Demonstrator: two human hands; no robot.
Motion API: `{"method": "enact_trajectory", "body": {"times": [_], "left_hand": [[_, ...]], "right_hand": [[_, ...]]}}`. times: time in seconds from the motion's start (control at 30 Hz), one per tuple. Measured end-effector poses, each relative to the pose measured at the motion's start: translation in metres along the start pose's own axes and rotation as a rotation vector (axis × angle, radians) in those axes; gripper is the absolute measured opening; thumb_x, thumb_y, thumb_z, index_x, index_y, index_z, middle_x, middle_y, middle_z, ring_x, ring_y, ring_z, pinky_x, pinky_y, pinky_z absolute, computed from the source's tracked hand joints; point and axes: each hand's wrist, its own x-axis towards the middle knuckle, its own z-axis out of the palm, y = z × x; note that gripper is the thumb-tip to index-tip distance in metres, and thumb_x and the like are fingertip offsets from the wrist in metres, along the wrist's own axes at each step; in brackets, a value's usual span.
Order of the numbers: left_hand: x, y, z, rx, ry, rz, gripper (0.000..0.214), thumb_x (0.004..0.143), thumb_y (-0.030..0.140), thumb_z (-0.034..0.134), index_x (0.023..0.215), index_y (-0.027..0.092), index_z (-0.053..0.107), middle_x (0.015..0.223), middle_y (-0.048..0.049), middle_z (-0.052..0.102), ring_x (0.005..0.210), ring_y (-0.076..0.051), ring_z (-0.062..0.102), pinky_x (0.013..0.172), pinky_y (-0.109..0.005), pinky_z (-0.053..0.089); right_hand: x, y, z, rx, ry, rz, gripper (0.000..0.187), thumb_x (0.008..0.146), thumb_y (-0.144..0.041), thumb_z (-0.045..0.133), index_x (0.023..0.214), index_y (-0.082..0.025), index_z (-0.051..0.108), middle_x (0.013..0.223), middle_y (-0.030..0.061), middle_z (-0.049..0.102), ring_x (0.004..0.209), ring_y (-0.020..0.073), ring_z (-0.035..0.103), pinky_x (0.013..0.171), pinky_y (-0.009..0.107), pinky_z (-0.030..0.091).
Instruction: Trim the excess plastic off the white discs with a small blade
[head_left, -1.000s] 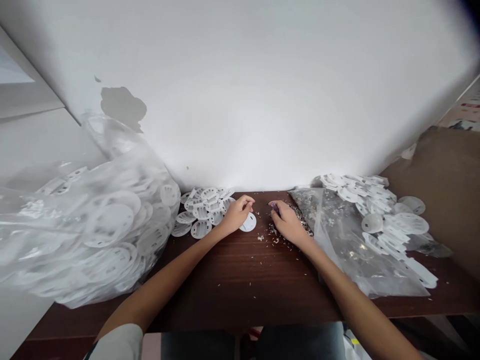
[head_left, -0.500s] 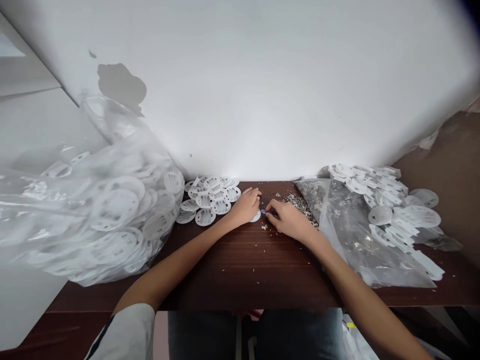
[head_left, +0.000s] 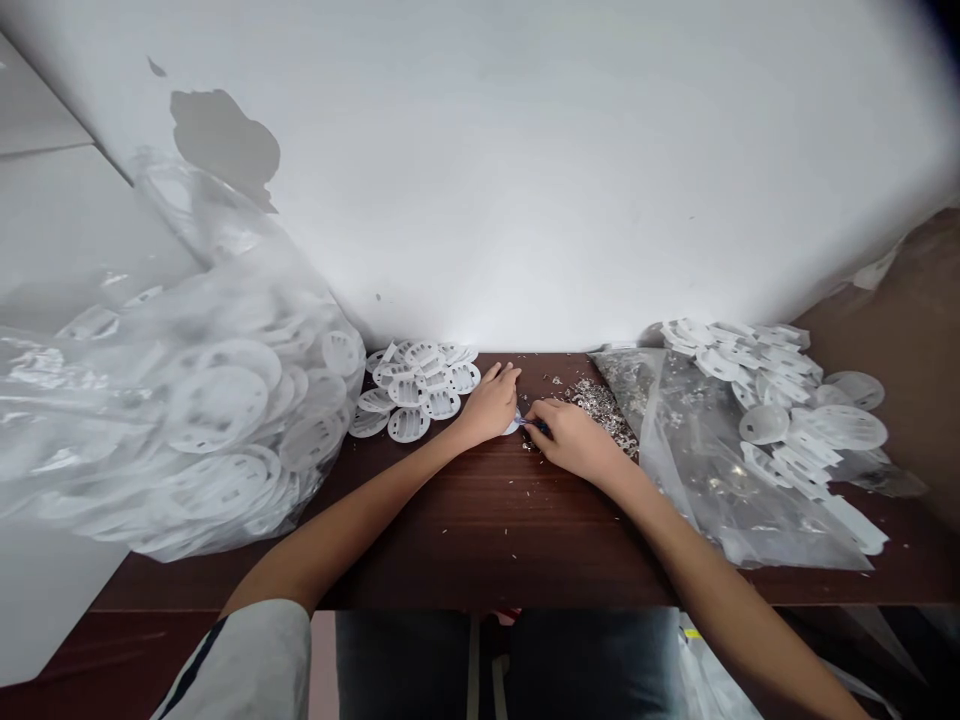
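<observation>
My left hand [head_left: 491, 402] rests palm down over a white plastic disc [head_left: 513, 426] on the dark wooden table [head_left: 480, 530], fingers curled on it, so only the disc's edge shows. My right hand [head_left: 571, 437] is closed in a pinch on a small dark tool [head_left: 534, 425], its tip at the disc's edge between both hands. Small metal bits [head_left: 600, 402] lie scattered just right of my right hand.
A large clear bag of white discs [head_left: 187, 400] fills the left side. A loose pile of slotted discs [head_left: 416, 385] lies by the wall. A clear bag with metal bits [head_left: 697, 460] and more white discs [head_left: 780, 400] sits at right. A white wall stands behind.
My hands have come together: the right hand moved left to the disc, and the left hand now covers the disc. The view has tilted slightly.
</observation>
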Motion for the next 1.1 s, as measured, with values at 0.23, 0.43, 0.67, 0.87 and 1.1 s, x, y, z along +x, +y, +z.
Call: {"method": "enact_trajectory", "body": {"times": [0.23,0.43,0.67,0.87,1.1], "left_hand": [[-0.001,-0.001,0.000,0.004,-0.007,0.007,0.037,0.082,0.017,0.062,0.119,0.020,0.066,0.149,-0.0141,0.057,0.157,-0.035,0.027,0.130,-0.052,0.012],[0.003,-0.002,-0.001,0.059,-0.010,-0.026,0.032,0.089,0.033,0.066,0.119,0.021,0.069,0.149,-0.0133,0.058,0.154,-0.035,0.032,0.128,-0.050,0.014],[0.011,0.013,-0.012,-0.436,-0.043,-0.164,0.041,0.099,0.054,0.051,0.119,0.024,0.071,0.143,-0.0106,0.065,0.137,-0.032,0.055,0.119,-0.047,0.033],[0.001,0.022,-0.009,-0.650,-0.027,-0.173,0.053,0.103,0.059,0.035,0.126,0.023,0.066,0.144,-0.0104,0.065,0.142,-0.031,0.052,0.123,-0.051,0.025],[-0.004,0.020,-0.008,-0.678,-0.015,-0.159,0.057,0.102,0.063,0.033,0.130,0.023,0.062,0.147,-0.0111,0.062,0.143,-0.029,0.051,0.124,-0.050,0.025]], "right_hand": [[0.000,-0.001,0.002,-0.016,0.005,0.010,0.007,0.096,-0.019,0.060,0.093,-0.023,0.065,0.091,0.0080,0.071,0.082,0.0237,0.068,0.074,0.032,0.048],[0.000,-0.003,0.000,-0.027,0.010,0.019,0.006,0.095,-0.019,0.060,0.094,-0.022,0.065,0.092,0.0086,0.071,0.080,0.0233,0.067,0.072,0.032,0.046],[0.000,-0.002,-0.004,-0.055,0.005,0.026,0.007,0.097,-0.020,0.058,0.095,-0.022,0.064,0.091,0.0079,0.071,0.076,0.0227,0.066,0.070,0.032,0.045],[-0.001,0.001,-0.009,-0.082,-0.006,0.025,0.005,0.096,-0.021,0.060,0.099,-0.023,0.065,0.097,0.0085,0.073,0.086,0.0229,0.068,0.073,0.031,0.045],[-0.003,-0.006,-0.027,-0.105,-0.095,0.092,0.006,0.096,-0.024,0.059,0.099,-0.022,0.064,0.098,0.0039,0.074,0.081,0.0187,0.066,0.067,0.028,0.038]]}}
